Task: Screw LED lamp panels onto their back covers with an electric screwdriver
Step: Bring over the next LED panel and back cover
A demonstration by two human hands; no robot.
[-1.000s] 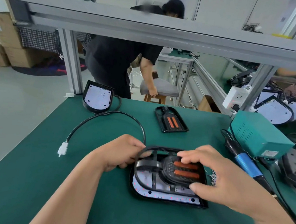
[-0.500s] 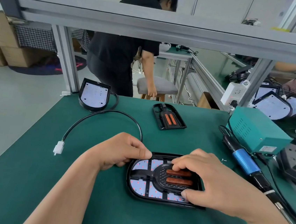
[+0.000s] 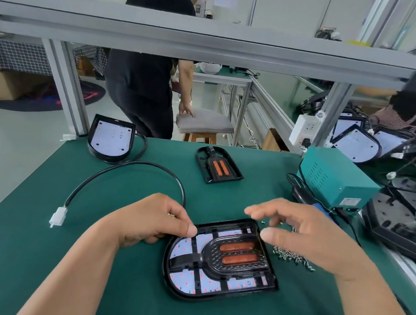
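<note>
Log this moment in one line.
left hand holds lamp assembly edge | right hand open above its right corner | screws piled beside it | screwdriver lying untouched

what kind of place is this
Most likely a small lamp-assembly workshop: a green-matted workbench under an aluminium frame, a half-assembled LED lamp panel, loose screws, and a teal power box.

Near side of the lamp panel (image 3: 219, 258) is bare green mat (image 3: 135, 303), same to its left out to the white connector (image 3: 58, 216). Right is tight: loose screws (image 3: 291, 256) just beside it, teal box (image 3: 333, 178) further back (screwdriver (image 3: 300, 194) tucked against it). Behind it, a cable loop (image 3: 128, 172) and a spare frame (image 3: 217, 164).
</note>
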